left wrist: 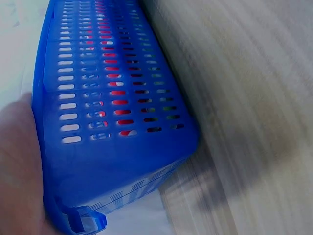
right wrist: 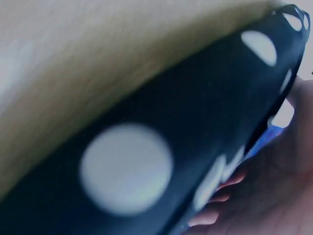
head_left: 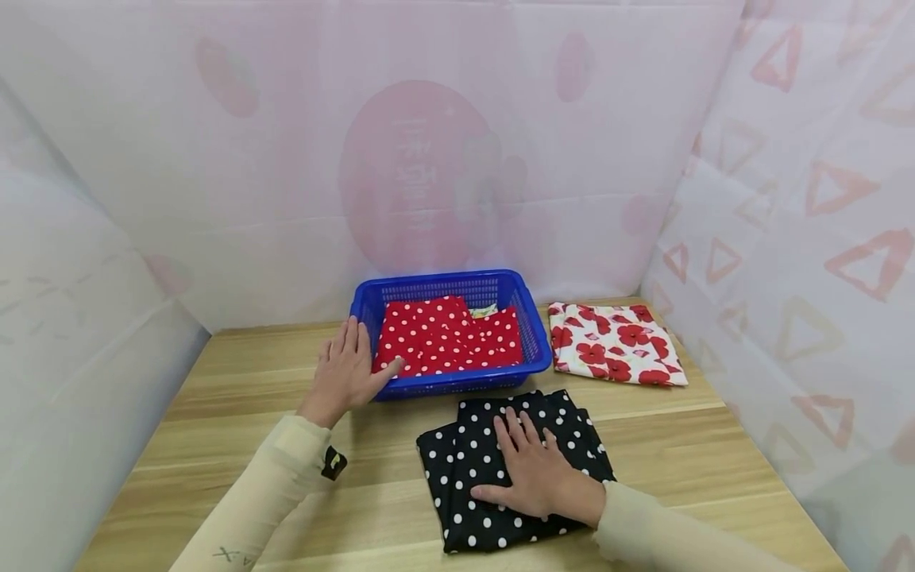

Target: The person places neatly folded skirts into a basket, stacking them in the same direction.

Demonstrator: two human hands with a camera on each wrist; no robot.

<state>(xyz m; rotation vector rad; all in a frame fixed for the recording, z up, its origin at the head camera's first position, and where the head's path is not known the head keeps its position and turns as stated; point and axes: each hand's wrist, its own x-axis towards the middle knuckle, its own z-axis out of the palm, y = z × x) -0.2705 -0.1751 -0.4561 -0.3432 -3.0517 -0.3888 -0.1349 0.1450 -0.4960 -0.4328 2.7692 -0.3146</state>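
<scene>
My left hand (head_left: 348,371) rests at the front left corner of a blue plastic basket (head_left: 525,326), its fingers straight along the left rim and the thumb over the front rim. Inside the basket lies a folded red cloth with white dots (head_left: 449,338). My right hand (head_left: 532,474) lies with fingers spread on a folded black cloth with white dots (head_left: 472,520), in front of the basket. The left wrist view shows the basket's slotted side (left wrist: 107,161) beside part of the hand. Close up in the right wrist view, the black cloth (right wrist: 195,98) covers some of the fingers.
Right of the basket lies a folded white cloth with red flowers (head_left: 615,345). A small patterned piece (head_left: 484,311) shows behind the red cloth. The wooden table (head_left: 236,413) is bordered by pale printed sheets (head_left: 286,159) at the back and both sides.
</scene>
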